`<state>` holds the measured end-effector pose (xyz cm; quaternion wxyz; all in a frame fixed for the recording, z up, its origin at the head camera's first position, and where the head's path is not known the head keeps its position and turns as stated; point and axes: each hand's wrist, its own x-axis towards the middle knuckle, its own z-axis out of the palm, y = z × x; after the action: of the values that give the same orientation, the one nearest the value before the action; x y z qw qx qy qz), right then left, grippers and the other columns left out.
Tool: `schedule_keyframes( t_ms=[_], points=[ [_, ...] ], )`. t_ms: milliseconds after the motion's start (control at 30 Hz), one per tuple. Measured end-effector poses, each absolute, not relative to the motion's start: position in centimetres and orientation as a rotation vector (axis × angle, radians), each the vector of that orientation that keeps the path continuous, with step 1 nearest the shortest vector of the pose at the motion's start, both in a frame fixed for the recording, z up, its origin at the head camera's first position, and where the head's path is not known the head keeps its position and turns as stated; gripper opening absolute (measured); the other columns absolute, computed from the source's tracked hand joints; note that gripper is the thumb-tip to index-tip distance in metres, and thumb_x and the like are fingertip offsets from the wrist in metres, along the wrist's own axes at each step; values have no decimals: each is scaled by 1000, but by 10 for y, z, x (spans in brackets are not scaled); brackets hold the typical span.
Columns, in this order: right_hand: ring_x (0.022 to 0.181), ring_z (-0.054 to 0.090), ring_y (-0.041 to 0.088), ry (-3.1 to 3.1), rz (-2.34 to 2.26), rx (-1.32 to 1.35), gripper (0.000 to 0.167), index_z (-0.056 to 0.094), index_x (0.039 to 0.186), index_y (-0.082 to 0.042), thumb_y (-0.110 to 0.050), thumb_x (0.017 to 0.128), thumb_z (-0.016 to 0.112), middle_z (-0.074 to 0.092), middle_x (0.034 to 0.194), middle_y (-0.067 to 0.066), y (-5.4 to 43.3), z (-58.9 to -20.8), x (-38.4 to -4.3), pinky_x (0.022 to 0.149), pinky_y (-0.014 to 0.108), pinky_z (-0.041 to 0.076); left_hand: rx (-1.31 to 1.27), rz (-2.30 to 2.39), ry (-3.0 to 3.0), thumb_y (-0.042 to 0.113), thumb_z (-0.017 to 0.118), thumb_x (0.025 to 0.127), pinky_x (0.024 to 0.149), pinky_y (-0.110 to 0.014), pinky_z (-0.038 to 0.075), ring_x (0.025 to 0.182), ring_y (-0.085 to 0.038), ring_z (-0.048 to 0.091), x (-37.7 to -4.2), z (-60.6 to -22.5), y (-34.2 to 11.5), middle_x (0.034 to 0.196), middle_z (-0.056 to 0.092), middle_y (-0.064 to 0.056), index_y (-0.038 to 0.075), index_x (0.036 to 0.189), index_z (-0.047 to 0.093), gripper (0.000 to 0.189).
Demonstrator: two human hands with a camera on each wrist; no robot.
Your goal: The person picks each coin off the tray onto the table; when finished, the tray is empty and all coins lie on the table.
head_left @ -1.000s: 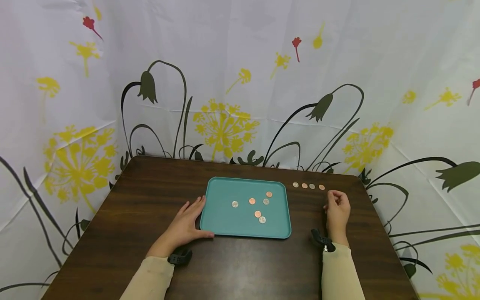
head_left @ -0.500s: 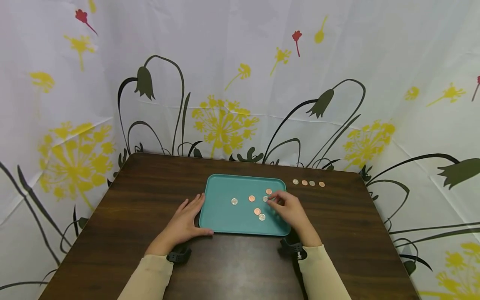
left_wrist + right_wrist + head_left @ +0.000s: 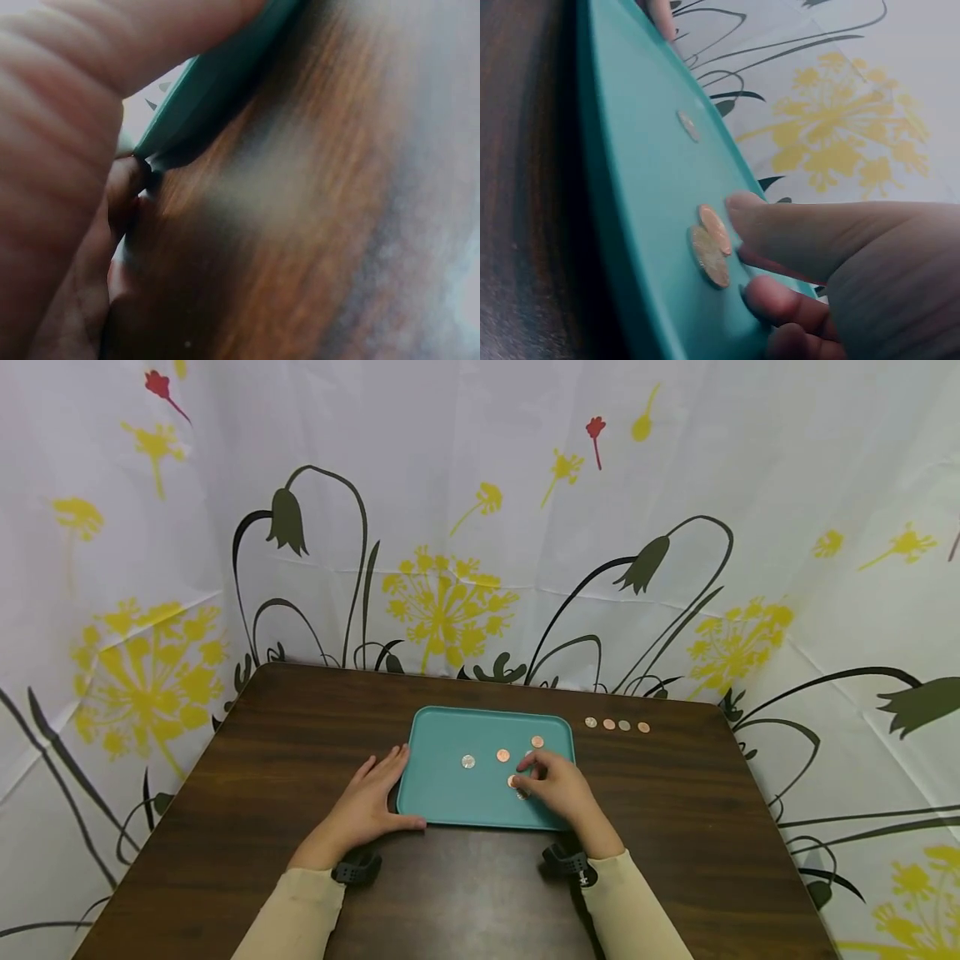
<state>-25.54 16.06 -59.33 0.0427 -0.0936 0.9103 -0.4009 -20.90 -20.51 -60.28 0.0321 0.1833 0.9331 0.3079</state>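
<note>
A teal tray lies on the wooden table with several copper and silver coins in it. My left hand rests at its left end, fingers spread along the left edge and thumb by the near-left corner. Over the tray's right half, my right hand is bent, thumb and fingertips apart. Right beside its thumb, a copper coin overlaps a silver coin. Another silver coin is partly covered by the fingers. Farther left lie a copper coin and a silver coin.
Beyond the tray's far-right corner, a row of coins alternates silver and copper on the dark table. A white curtain printed with flowers hangs behind and beside the table.
My right hand has come left from beside the coin row to over the tray, then farther toward the overlapping coins. My left hand stays at the tray's edge.
</note>
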Motion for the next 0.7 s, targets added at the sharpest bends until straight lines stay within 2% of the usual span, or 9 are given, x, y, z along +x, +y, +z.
schedule_keyframes(
  t_ms=[133, 233, 333, 433, 600, 700],
  points=[
    [77, 57, 14, 2769, -1210, -362, 19, 80, 104, -27, -32, 90, 92, 63, 84, -5, 161, -591, -258, 71, 31, 45, 552, 956, 2883, 67, 92, 78, 136, -65, 9, 169, -37, 26, -208, -602, -207, 181, 26, -16, 2, 173, 25, 133],
    [80, 56, 14, 2786, -1176, -407, 15, 80, 102, -29, -32, 92, 90, 62, 87, -6, 160, -592, -260, 73, 32, 44, 540, 966, 2882, 66, 92, 78, 136, -65, 9, 169, -37, 26, -207, -603, -208, 181, 26, -16, 3, 173, 25, 133],
    [83, 55, 15, 2784, -1164, -416, 10, 80, 99, -28, -29, 94, 88, 61, 91, -4, 161, -594, -259, 75, 33, 44, 540, 964, 2876, 66, 92, 78, 136, -66, 10, 169, -37, 26, -205, -605, -207, 181, 26, -16, 2, 173, 25, 133],
    [85, 55, 15, 2780, -1175, -380, 12, 77, 96, -25, -26, 93, 89, 62, 93, -3, 163, -596, -258, 77, 33, 45, 555, 963, 2870, 65, 92, 78, 136, -66, 11, 168, -38, 27, -205, -605, -206, 180, 26, -16, 1, 173, 26, 132],
    [82, 59, 12, 2767, -1302, -320, 20, 68, 98, -20, -19, 94, 87, 67, 91, -3, 165, -601, -259, 76, 29, 47, 565, 978, 2868, 63, 93, 78, 136, -65, 10, 168, -37, 27, -207, -604, -204, 180, 27, -16, 1, 172, 27, 131],
    [76, 59, 12, 2713, -1480, -306, 19, 67, 100, -16, -17, 96, 86, 69, 91, -2, 168, -601, -261, 70, 26, 47, 556, 969, 2870, 64, 93, 77, 136, -65, 10, 168, -37, 28, -207, -603, -204, 180, 28, -16, 1, 172, 27, 132]
  ],
)
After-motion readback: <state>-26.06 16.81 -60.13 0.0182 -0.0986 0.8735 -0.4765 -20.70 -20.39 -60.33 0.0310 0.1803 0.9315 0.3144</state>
